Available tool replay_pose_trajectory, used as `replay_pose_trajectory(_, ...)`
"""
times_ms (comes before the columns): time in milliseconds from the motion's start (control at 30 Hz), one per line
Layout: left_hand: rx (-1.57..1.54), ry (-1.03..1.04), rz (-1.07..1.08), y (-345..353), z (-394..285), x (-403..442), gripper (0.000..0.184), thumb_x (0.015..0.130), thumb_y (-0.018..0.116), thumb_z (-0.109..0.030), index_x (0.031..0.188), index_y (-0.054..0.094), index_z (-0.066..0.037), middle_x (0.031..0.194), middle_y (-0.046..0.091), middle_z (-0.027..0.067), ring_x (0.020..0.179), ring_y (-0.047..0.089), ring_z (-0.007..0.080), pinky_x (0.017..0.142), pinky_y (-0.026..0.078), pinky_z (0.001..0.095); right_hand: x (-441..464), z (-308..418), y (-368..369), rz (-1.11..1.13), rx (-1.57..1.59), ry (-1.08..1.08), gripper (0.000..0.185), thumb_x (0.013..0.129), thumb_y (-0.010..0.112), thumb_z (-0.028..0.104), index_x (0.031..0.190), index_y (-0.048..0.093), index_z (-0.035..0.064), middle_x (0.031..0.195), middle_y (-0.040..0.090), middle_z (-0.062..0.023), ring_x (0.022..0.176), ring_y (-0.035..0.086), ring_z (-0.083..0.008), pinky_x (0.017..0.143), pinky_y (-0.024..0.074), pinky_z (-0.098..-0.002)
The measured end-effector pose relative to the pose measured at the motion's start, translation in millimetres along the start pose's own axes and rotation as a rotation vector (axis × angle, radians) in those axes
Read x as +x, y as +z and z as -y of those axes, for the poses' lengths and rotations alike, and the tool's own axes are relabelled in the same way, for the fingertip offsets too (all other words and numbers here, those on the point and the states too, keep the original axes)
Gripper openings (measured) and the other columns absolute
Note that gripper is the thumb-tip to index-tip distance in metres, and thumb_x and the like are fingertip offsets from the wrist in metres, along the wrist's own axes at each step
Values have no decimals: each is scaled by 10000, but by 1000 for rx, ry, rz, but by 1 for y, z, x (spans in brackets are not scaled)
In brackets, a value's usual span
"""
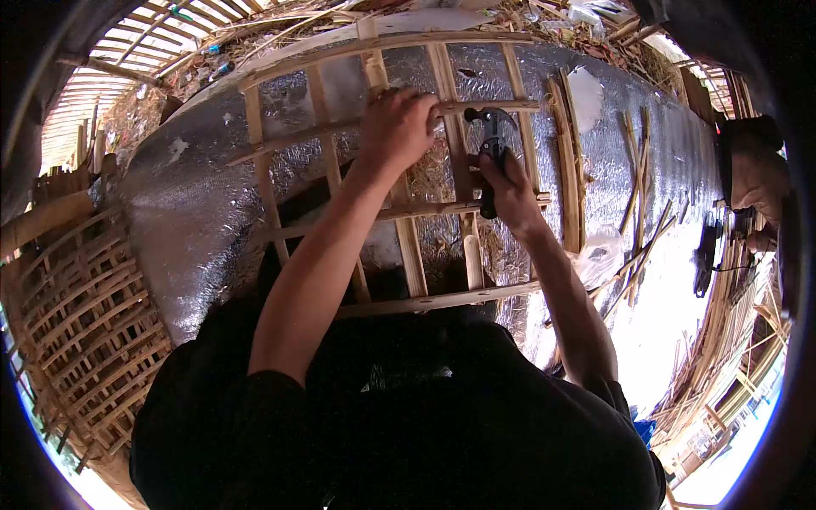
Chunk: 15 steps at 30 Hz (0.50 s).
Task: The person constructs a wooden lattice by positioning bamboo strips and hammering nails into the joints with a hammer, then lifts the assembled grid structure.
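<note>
A lattice of split bamboo strips (pixel 411 255) lies in front of me, its long and cross strips overlapping in a grid. My left hand (pixel 399 123) rests at a crossing in the upper part of the lattice, its fingers curled and closed. What they hold, if anything, is hidden. My right hand (pixel 512 191) is wrapped around the dark handle of a claw hammer (pixel 493 132). The hammer's head points away from me, above the right part of the lattice and close to a cross strip.
Silvery foil sheeting (pixel 191 221) covers the ground under the lattice. Loose bamboo strips (pixel 568 161) lie to the right. A woven bamboo panel (pixel 93 331) stands at the left. Part of another person (pixel 755 174) shows at the right edge. Dry debris (pixel 552 30) lies along the far side.
</note>
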State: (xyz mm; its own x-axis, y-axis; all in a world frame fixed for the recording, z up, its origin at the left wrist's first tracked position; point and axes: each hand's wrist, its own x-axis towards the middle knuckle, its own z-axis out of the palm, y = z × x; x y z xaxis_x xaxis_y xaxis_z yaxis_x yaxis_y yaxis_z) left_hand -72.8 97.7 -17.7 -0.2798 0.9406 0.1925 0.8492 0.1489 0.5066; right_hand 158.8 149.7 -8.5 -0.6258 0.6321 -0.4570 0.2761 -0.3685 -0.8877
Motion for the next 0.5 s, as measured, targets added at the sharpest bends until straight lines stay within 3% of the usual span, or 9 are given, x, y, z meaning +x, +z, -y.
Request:
replay_pose_trajectory(67,-27,20,-28,0,10,-4,157,880,748,-265,973,745,-138,932,689,92,847,689,333,875,498,503,0,0,7,-16,48,36,299,1102,529,239,1317,602,44,1134,734,-108,920,709,-199,753,566,-337)
replay_pose_trajectory(167,49,50,-136,0,12,-9,151,921,721,-284,966,744,-142,904,696,87,839,695,323,894,493,501,23,-51,-4,-36,36,-168,330,1090,565,241,1338,566,23,1158,731,-111,930,708,-204,728,579,-355)
replay_pose_trajectory(200,25,60,-161,3,14,-12,157,932,714,-292,977,740,-144,907,698,84,842,696,316,900,489,499,14,-23,2,-104,-378,-215,350,1066,607,216,1332,535,1,1105,740,-151,857,720,-259,691,587,-401)
replay_pose_trajectory(300,-25,58,-189,8,19,-17,194,939,725,-316,1010,742,-137,941,720,89,881,710,311,902,499,489,0,5,9,-226,-845,-483,357,1050,619,199,1312,510,-18,1035,735,-202,786,727,-345,661,588,-446)
replay_pose_trajectory(333,-35,40,-157,9,18,-19,222,923,751,-325,1023,751,-126,969,739,100,915,721,318,893,517,483,-2,14,10,-217,-881,-517,349,1033,627,163,1293,495,-28,944,714,-235,736,716,-410,637,578,-463)
replay_pose_trajectory(500,-41,91,-192,9,20,-21,204,904,765,-292,1035,765,-136,953,766,102,872,740,312,882,523,459,-10,42,20,-177,-992,-657,337,1011,646,131,1267,505,-39,889,703,-220,749,723,-402,628,576,-468)
